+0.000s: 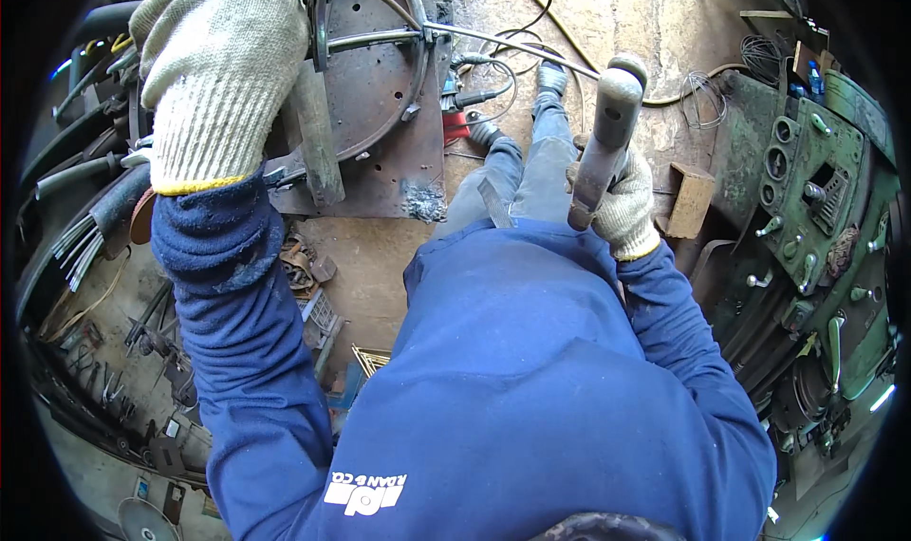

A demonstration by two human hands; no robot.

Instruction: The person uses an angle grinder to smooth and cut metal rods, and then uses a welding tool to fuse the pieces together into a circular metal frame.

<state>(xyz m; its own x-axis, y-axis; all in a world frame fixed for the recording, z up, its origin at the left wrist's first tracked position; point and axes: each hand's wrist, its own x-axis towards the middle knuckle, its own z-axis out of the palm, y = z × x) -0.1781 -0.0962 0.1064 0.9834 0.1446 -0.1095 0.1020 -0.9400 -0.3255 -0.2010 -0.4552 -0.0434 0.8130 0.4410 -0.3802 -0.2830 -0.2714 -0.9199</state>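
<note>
Our right grip (626,204) holds a hammer (612,109) slanting forward and rightward; the curved bar (422,71) lies to its left, on the desk (384,185), nearer our left grip (228,62), whose hold we cannot tell.

Cream gloves (228,76), yellow hems (204,188), brownish-grey hammer (617,100)

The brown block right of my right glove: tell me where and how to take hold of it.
Grip the brown block across its two long sides, coming from above. Its elongated, straight-edged shape suits that; its top looks uncovered, and the green machine stands to its right. The right hand is nearest but holds a metal tool, so would probably need freeing first.
</note>
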